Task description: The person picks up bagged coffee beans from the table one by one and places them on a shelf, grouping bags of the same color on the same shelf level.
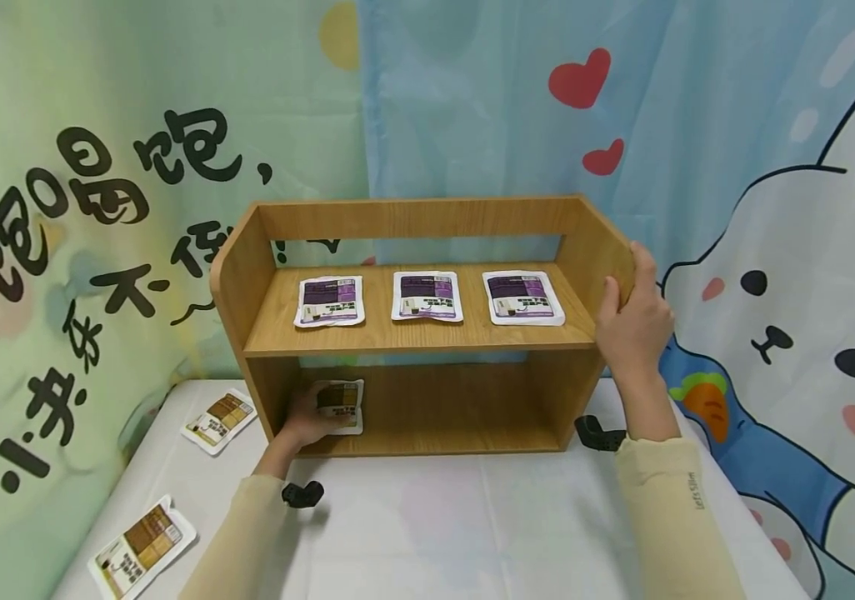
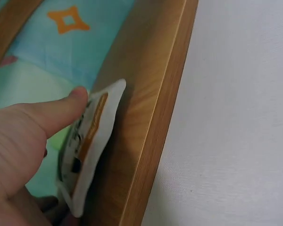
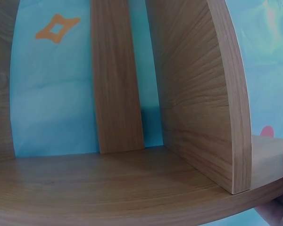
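A two-tier wooden shelf (image 1: 442, 408) stands on the white table. Inside its lower tier, at the left end, my left hand (image 1: 309, 418) holds a white packet with a brown label (image 1: 351, 406). The left wrist view shows the thumb on one face of that packet (image 2: 96, 136), tilted just above the shelf board; the other fingers are mostly hidden behind it. At the upper right, my right hand (image 1: 636, 321) grips the edge of the shelf's side panel (image 1: 600, 250), thumb on the near side. Part of that hand (image 3: 276, 209) shows at the right wrist view's edge.
Three purple-labelled packets, left (image 1: 330, 302), middle (image 1: 427, 297) and right (image 1: 523, 298), lie in a row on the upper tier. Two brown-labelled packets, one farther (image 1: 220, 421) and one nearer (image 1: 142, 550), lie on the table (image 1: 412, 533) left of the shelf. Printed curtains (image 1: 457, 108) hang behind.
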`<control>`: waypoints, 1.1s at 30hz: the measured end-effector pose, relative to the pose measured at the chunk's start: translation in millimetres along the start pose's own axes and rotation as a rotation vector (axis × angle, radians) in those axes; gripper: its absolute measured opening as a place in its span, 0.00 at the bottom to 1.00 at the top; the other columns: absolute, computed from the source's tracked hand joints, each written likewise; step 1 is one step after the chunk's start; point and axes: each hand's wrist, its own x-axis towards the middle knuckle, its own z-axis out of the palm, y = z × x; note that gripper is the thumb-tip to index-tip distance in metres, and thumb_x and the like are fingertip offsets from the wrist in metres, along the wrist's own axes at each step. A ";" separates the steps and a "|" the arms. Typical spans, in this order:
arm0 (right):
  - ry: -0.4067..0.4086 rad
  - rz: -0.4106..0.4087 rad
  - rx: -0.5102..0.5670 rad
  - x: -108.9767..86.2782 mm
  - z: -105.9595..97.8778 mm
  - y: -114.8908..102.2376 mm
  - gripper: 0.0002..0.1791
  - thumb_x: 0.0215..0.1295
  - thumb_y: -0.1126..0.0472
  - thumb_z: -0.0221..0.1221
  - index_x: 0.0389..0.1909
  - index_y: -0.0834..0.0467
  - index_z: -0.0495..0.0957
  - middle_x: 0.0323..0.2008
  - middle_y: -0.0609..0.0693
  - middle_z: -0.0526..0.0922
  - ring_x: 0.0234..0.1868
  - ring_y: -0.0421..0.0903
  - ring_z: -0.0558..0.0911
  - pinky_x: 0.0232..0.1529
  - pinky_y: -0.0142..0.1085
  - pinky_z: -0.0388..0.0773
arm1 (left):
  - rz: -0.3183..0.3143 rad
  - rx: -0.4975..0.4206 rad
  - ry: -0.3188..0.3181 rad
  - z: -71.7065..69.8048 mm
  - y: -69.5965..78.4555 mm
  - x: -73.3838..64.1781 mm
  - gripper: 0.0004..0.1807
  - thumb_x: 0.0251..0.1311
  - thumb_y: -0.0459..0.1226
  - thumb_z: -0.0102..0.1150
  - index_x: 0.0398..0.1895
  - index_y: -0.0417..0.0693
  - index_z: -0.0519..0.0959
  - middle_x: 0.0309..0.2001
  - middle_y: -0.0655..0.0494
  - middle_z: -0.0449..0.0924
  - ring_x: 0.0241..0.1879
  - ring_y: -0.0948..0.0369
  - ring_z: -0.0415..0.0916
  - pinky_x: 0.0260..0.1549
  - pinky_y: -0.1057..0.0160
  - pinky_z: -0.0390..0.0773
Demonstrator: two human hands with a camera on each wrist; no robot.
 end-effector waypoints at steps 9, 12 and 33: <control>-0.009 0.006 -0.006 0.0 -0.5 0.1 0.26 0.74 0.55 0.51 0.70 0.47 0.59 0.45 0.67 0.79 0.38 0.68 0.80 0.38 0.59 0.77 | 0.050 0.103 -0.008 -9.5 15.1 -32.7 0.43 0.51 0.40 0.72 0.68 0.34 0.62 0.66 0.31 0.58 0.65 0.37 0.55 0.61 0.37 0.56; -0.005 0.008 0.001 -1.2 -1.1 0.0 0.26 0.74 0.55 0.51 0.70 0.47 0.59 0.45 0.67 0.79 0.38 0.68 0.80 0.37 0.59 0.76 | 0.100 0.112 -0.005 -16.6 19.6 -50.0 0.37 0.53 0.39 0.71 0.65 0.36 0.68 0.63 0.34 0.66 0.63 0.39 0.62 0.58 0.40 0.63; -0.048 0.018 0.021 1.0 -7.5 -1.9 0.27 0.74 0.56 0.51 0.71 0.46 0.58 0.47 0.67 0.79 0.40 0.68 0.80 0.39 0.59 0.77 | 0.162 0.268 -0.004 -152.9 -34.8 -163.6 0.20 0.55 0.33 0.69 0.50 0.37 0.79 0.47 0.40 0.79 0.45 0.41 0.77 0.42 0.45 0.76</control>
